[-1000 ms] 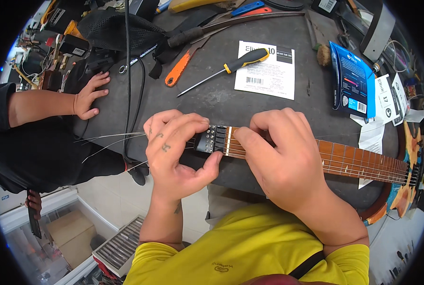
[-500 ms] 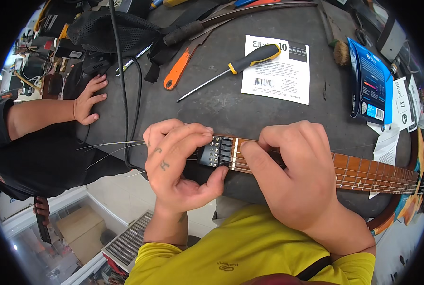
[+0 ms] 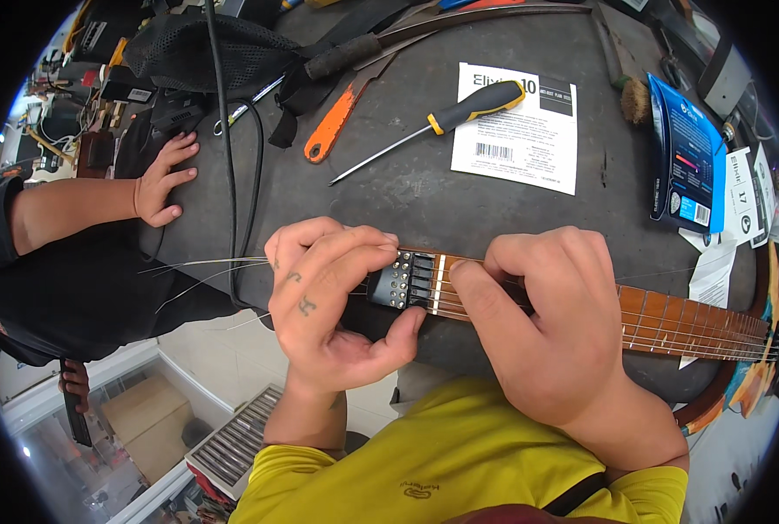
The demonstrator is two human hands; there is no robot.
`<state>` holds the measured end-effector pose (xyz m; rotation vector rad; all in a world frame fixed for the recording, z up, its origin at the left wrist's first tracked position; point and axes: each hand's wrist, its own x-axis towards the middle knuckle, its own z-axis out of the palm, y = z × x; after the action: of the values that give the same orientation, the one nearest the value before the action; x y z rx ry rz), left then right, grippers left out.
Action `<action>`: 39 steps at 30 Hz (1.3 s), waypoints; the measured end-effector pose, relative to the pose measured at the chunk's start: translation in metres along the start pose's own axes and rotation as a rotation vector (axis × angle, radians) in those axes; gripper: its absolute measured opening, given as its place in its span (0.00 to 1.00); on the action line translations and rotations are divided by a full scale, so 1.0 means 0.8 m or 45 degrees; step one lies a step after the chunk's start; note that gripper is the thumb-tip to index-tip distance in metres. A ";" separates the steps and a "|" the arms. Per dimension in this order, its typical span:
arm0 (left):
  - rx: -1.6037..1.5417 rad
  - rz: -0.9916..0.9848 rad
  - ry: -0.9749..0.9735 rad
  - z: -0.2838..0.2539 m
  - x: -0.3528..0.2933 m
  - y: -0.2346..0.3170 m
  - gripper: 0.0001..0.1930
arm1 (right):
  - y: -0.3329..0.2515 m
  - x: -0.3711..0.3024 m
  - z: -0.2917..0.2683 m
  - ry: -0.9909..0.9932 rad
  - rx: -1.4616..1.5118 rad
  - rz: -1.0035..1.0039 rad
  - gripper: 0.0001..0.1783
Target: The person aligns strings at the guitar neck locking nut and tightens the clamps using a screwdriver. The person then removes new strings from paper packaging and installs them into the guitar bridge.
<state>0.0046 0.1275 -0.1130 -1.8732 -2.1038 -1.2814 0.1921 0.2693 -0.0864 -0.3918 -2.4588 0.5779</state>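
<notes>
A guitar neck (image 3: 682,323) with a brown fretboard lies across the near edge of the bench, its strings running to a black headpiece (image 3: 391,281) with several small screws. My left hand (image 3: 324,306) is closed round that headpiece, fingertips on its far edge and thumb on its near edge. Loose string ends (image 3: 206,262) stick out left of this hand. Just beyond the pale nut (image 3: 438,281), my right hand (image 3: 547,323) is closed over the fretboard, thumb and curled fingers at a string. A thin loose string trails right from it; my fingers partly hide the grip.
Beyond the neck lie a screwdriver (image 3: 433,129) on a white paper packet (image 3: 529,166), an orange-handled tool (image 3: 330,131) and a blue package (image 3: 688,162). A black cable (image 3: 230,166) crosses the left side. Another person's hand (image 3: 164,179) rests on the bench there.
The bench, its tools and the guitar sit slightly further right in view. Both my hands keep nearly the same hold on the headpiece and at the fretboard.
</notes>
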 end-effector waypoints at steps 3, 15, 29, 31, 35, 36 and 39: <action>-0.007 0.007 0.000 0.001 0.001 0.000 0.28 | 0.002 -0.001 0.001 0.025 0.007 -0.010 0.15; -0.004 0.014 0.099 0.007 0.003 -0.001 0.28 | 0.004 -0.002 0.004 0.065 -0.020 -0.068 0.15; -0.003 0.008 0.104 0.006 0.004 0.000 0.27 | 0.003 -0.001 0.004 0.055 -0.016 -0.055 0.16; -0.003 0.004 0.099 0.006 0.005 0.001 0.28 | 0.003 -0.001 0.004 0.055 -0.014 -0.053 0.16; -0.007 0.002 0.101 0.007 0.004 0.000 0.28 | 0.003 0.000 0.004 0.051 -0.022 -0.047 0.16; -0.006 0.001 0.099 0.007 0.004 0.000 0.28 | 0.003 -0.001 0.005 0.051 -0.029 -0.052 0.16; -0.004 0.008 0.100 0.006 0.004 0.000 0.27 | 0.004 -0.001 0.005 0.051 -0.033 -0.060 0.16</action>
<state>0.0058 0.1327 -0.1147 -1.7979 -2.0568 -1.3346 0.1908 0.2705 -0.0913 -0.3510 -2.4325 0.5140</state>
